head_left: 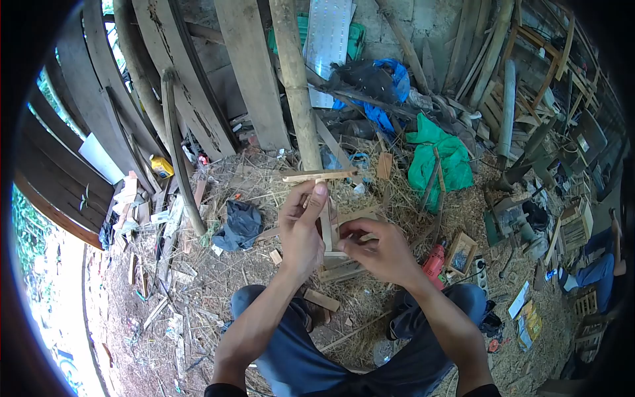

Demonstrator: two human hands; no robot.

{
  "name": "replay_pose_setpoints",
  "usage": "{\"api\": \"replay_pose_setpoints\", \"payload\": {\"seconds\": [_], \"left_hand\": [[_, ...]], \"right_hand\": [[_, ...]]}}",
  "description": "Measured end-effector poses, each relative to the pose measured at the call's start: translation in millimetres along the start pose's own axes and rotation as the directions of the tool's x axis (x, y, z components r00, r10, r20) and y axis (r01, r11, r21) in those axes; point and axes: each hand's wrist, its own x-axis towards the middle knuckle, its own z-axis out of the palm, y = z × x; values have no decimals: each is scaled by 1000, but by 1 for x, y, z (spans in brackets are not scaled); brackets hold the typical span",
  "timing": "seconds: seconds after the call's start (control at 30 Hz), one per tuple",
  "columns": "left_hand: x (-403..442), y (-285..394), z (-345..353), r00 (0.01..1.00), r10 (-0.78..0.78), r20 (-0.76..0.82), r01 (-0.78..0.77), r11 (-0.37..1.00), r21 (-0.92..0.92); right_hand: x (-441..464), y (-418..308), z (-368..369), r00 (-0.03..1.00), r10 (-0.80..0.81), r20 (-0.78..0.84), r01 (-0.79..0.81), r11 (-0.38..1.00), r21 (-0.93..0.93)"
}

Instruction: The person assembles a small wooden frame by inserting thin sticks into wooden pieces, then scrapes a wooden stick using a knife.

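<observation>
Near the middle of the head view, my left hand point(305, 228) is closed round the upper part of a small wooden frame point(327, 228), thumb pointing up. A thin wooden strip point(317, 175) lies crosswise at the top of the frame, just above my left thumb. My right hand point(377, 250) is at the frame's lower right, its fingers curled and close to the lower end. Whether its fingertips pinch a small part is hidden. Below the hands, more wood pieces point(342, 271) lie on the straw-covered ground between my knees.
A red power tool point(434, 263) and a wooden box point(461, 253) lie to the right. Behind are a green bag point(433, 162), a dark plastic bag point(239, 226) and an upright pole point(299, 99). Another person's leg point(592, 274) shows at far right.
</observation>
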Motion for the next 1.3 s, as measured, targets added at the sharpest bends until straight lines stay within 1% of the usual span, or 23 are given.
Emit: {"api": "replay_pose_setpoints", "payload": {"seconds": [0.03, 0.07, 0.1, 0.17, 0.23, 0.37, 0.57, 0.63, 0.87, 1.0, 1.07, 1.1, 1.13, 1.17, 1.2, 1.27, 1.3], "left_hand": [[1, 0, 0, 997, -45, -60, 42, 998, -51], [2, -1, -2, 998, -38, -59, 35, 998, -52], [3, -4, -5, 997, -41, -69, 38, 998, -54], [3, -8, -7, 996, -45, -80, 41, 998, -54], [4, -12, -6, 995, 19, -96, -21, 999, -27], [3, -10, -8, 996, -1, -94, -5, 997, -71], [3, -10, -2, 996, 6, -85, -10, 999, -48], [4, -12, -4, 999, 30, -40, -32, 998, -57], [5, -12, -8, 998, 34, -57, -36, 999, -31], [8, -11, -10, 999, -9, -51, 7, 999, -38], [10, -8, -8, 999, -24, -39, 22, 999, -48], [11, -5, -7, 995, -67, -68, 61, 994, -94], [12, -3, -5, 990, -110, -93, 96, 986, -140], [13, -4, -8, 991, -104, -88, 91, 986, -138], [14, -8, -13, 991, -91, -97, 76, 986, -149], [18, -14, -22, 991, -76, -106, 58, 986, -159], [19, -14, -23, 985, -107, -137, 83, 982, -167]], "right_hand": [[1, 4, 1, 1000, 3, -16, -2, 999, 40], [1, 6, 2, 1000, 6, -31, -4, 997, 79], [2, 5, 3, 1000, 0, -27, 2, 997, 76], [2, 4, 5, 997, 67, -49, -69, 997, -35], [2, 5, 8, 997, 56, -49, -58, 997, -53], [2, 5, 8, 998, 36, -47, -41, 992, -121], [2, 6, 10, 996, 31, -79, -38, 995, -92], [3, 8, 9, 997, 43, -71, -49, 994, -98], [3, 9, 10, 997, 56, -42, -60, 995, -81], [3, 13, 7, 995, 95, -20, -96, 993, -71], [4, 15, 2, 996, 87, -10, -86, 992, 98], [5, 19, -3, 997, 82, -10, -81, 992, 97], [7, 24, -9, 995, 95, 39, -98, 991, 93], [9, 25, -14, 990, 107, 86, -115, 989, 89], [7, 23, -16, 991, 103, 83, -110, 990, 89], [0, 19, -17, 978, 98, 182, -131, 976, 174], [-1, 21, -17, 979, 96, 182, -128, 976, 174]]}}
